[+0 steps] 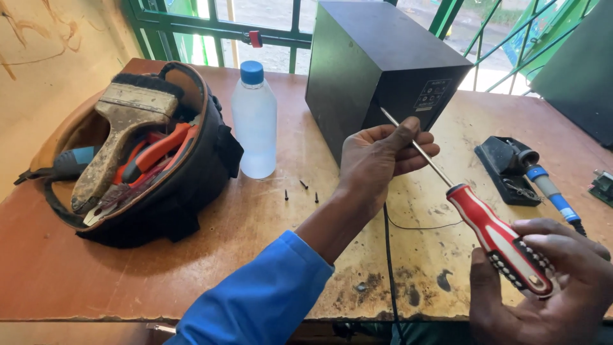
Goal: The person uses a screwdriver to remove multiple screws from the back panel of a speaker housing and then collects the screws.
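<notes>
— Screwdriver [491,236], that was what I had in both hands. My right hand [549,287] was closed round the red and white handle, low and near my body, and my left hand [380,160] pinched the thin metal shaft between thumb and fingers further up, with the tip pointing at the black speaker box [377,70] just beyond my left hand.

— How did it feel to hold?

— I'd judge it light and stiff. The handle had dark studs, so it looked grippy; the bare shaft looked smooth and likely to slip, which is why the handle was the proper place to take hold. The shaft was only good for steadying.

— And the box?

— It looked bulky, hard-edged and probably fairly heavy, standing upright on the table [211,223] right behind my left hand.

— What else was about?

— Three small dark screws [303,190] lay loose on the wood just left of my left wrist, easy to knock away. Beyond them stood a clear plastic bottle [254,121] with a blue cap, and further left an open tool bag [159,185] with an old paintbrush [121,134] and orange-handled pliers [156,150] in it. To the right of the shaft sat a soldering iron [549,188] on its black stand [504,167]. A thin black wire [388,255] ran across the table between my two arms, the one thing I reckoned could snag.
</notes>
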